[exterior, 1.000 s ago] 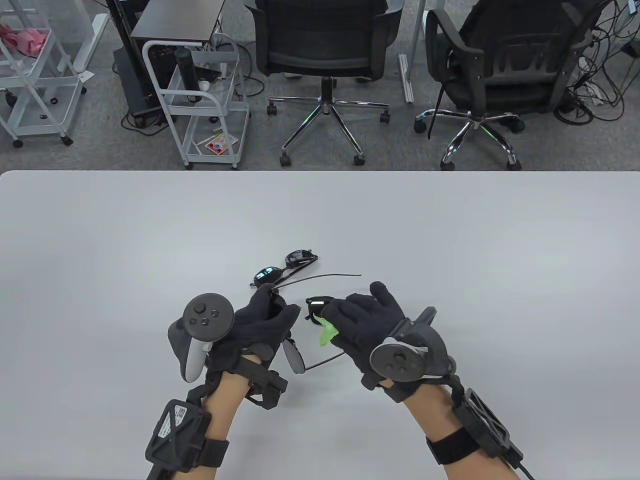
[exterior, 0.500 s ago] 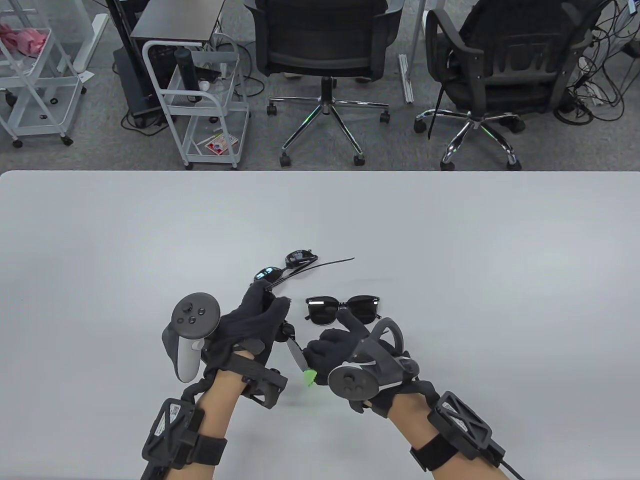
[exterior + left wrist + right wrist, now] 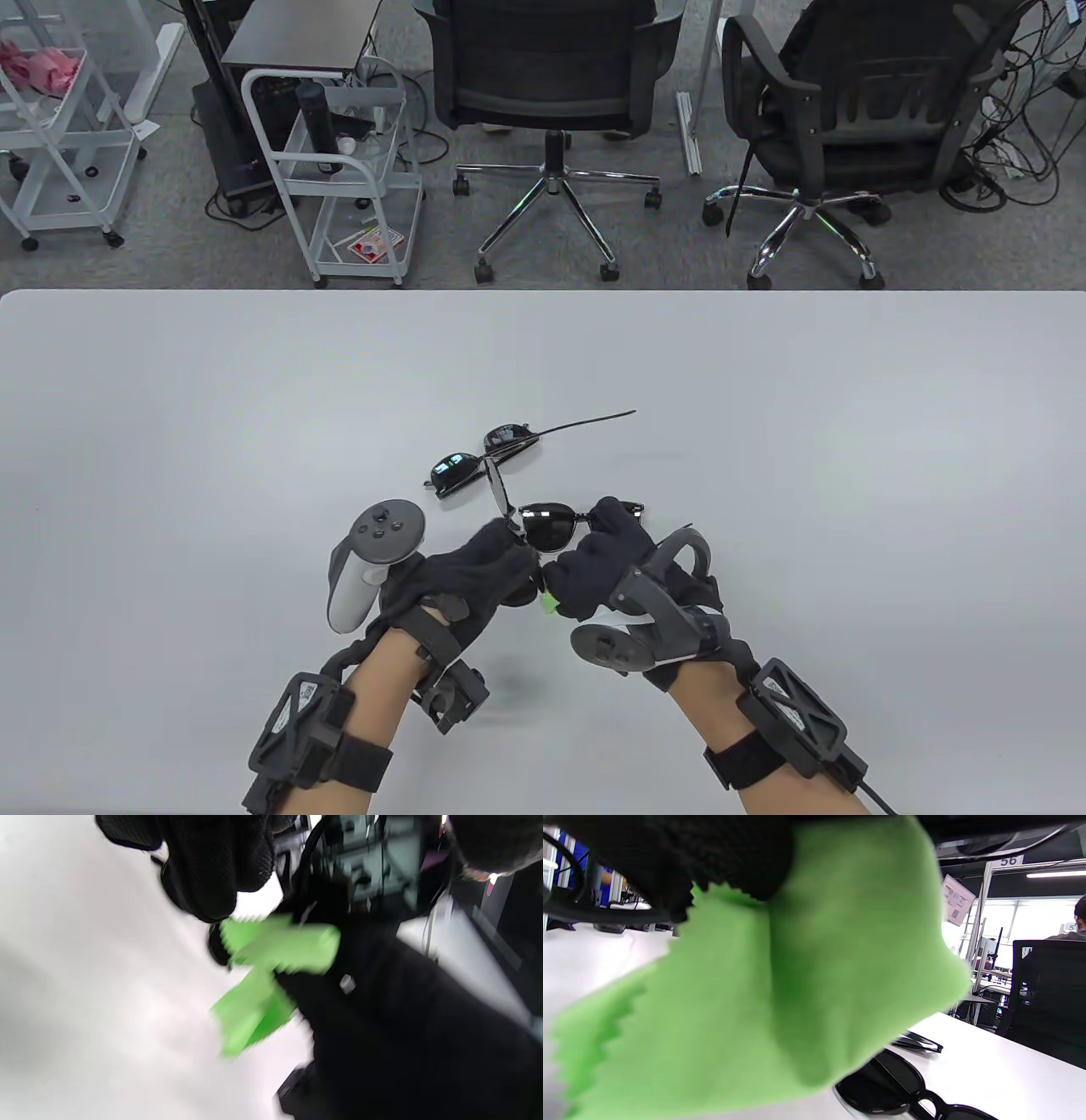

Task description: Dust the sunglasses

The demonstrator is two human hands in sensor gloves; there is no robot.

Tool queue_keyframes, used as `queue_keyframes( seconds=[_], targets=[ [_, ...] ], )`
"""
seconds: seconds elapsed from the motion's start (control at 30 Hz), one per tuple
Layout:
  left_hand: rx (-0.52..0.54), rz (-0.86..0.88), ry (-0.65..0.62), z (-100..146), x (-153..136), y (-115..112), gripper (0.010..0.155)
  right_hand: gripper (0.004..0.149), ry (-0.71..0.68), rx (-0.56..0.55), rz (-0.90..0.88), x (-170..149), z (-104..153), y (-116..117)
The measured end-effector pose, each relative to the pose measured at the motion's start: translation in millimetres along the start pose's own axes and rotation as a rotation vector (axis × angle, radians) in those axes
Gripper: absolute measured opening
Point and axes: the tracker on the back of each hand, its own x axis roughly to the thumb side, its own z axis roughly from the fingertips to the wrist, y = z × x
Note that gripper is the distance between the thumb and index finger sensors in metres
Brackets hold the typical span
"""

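Note:
My left hand (image 3: 501, 560) grips a thin-framed pair of sunglasses (image 3: 501, 494) above the table; one lens stands upright over the fingers and a thin temple arm (image 3: 594, 421) points far right. My right hand (image 3: 594, 556) pinches a green cloth (image 3: 550, 604) right against the left hand. The spot where they meet is hidden. The cloth shows blurred in the left wrist view (image 3: 271, 976) and fills the right wrist view (image 3: 780, 984). A black thick-framed pair (image 3: 547, 524) lies on the table just beyond both hands.
Another pair with reflective lenses (image 3: 475, 457) lies on the white table (image 3: 764, 407) beyond the left hand. Both table pairs show in the right wrist view, the thick one (image 3: 903, 1090) nearer, the other (image 3: 918, 1043) behind. Office chairs and carts stand past the far edge.
My right hand left the black thick-framed pair, pulled back with the cloth, then closed in on my left hand. My left hand moved right and turned its sunglasses so the lens stands up.

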Motion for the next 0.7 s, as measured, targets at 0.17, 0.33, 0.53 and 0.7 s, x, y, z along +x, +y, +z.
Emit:
queue_keyframes(
  seconds=[0.17,0.33,0.53,0.7],
  targets=[
    [0.138,-0.02,-0.005,3.1,6.5,3.0,0.098,0.044,-0.02,0.024,0.03,6.2,-3.2,6.3],
    [0.141,-0.047,0.01,2.0,6.5,-1.0,0.1,0.044,-0.085,0.06,0.166,21.0,-7.0,9.5],
    [0.175,-0.013,0.017,-1.0,4.4,8.1,0.098,0.045,-0.031,0.05,0.114,12.9,-9.2,11.5],
    [0.268,-0.025,0.013,6.0,3.9,22.9,0.098,0.044,0.051,0.093,0.245,-9.0,-5.2,12.5]
  ],
)
